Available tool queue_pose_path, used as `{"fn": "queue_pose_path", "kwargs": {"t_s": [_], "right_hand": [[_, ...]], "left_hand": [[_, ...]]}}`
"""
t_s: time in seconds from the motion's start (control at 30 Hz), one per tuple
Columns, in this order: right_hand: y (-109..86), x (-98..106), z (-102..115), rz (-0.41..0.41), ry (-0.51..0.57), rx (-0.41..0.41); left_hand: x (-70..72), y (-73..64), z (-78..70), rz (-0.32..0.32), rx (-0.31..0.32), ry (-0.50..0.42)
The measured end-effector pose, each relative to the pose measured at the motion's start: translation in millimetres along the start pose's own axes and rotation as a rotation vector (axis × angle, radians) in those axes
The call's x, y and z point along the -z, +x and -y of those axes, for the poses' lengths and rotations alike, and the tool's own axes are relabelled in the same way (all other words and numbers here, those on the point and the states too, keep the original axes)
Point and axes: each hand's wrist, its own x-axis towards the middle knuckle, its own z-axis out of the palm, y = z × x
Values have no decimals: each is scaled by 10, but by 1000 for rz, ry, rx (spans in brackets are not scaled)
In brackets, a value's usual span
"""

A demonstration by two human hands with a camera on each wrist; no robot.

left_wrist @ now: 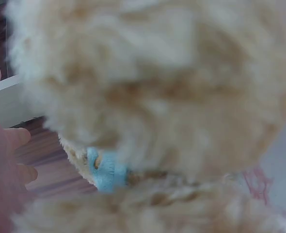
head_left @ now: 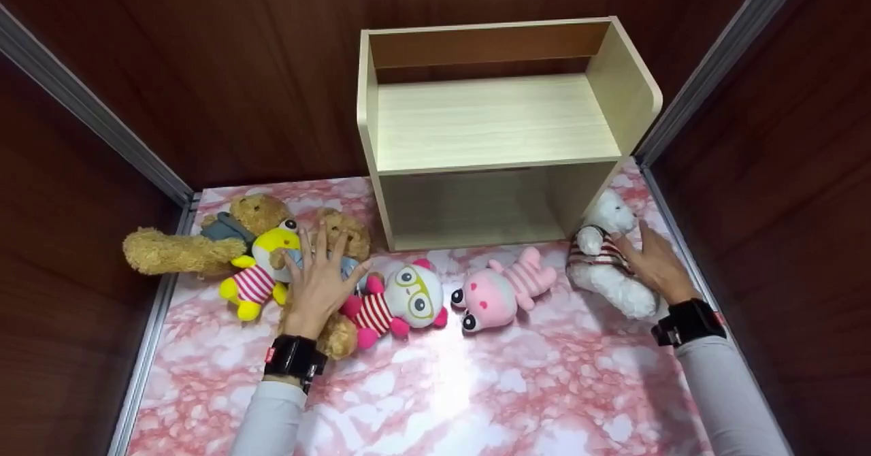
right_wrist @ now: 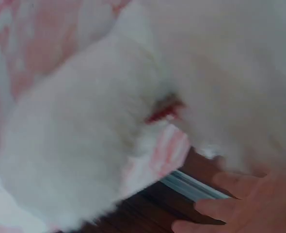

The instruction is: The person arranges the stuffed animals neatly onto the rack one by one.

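Note:
My left hand (head_left: 320,289) lies with fingers spread over a light-brown teddy bear (head_left: 343,231) in pale blue clothing. In the left wrist view the bear's fur (left_wrist: 157,97) fills most of the picture, with the fingers along the left edge. On the right, my right hand (head_left: 656,265) touches the side of a white plush bear (head_left: 605,272) in a striped top, fingers extended. White fur (right_wrist: 80,131) is close to the right wrist camera, and the fingers show at lower right. Beside the left hand lie a yellow plush toy (head_left: 255,282) and a red-and-white plush with glasses (head_left: 415,296).
A pale wooden shelf unit (head_left: 497,122) stands against the back wall. In front of it lies a pink striped plush frog (head_left: 493,299). Another brown teddy bear (head_left: 184,252) lies at far left. Dark wood panels (head_left: 68,238) enclose the pink-and-white marbled surface (head_left: 517,401).

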Motion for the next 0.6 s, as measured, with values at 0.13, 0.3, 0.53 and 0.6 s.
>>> {"fn": "queue_pose_path", "kwargs": {"t_s": [0.13, 0.3, 0.53, 0.6], "right_hand": [[1, -98, -48, 126, 131, -90], [21, -260, -47, 159, 277, -83], [50, -451, -46, 122, 296, -106], [66, -500, -49, 119, 289, -112]], "left_hand": [[-22, -18, 7, 5, 8, -1], [-37, -42, 22, -9, 1, 12], [-65, -76, 26, -27, -8, 21], [-73, -83, 18, -23, -4, 28]]}}
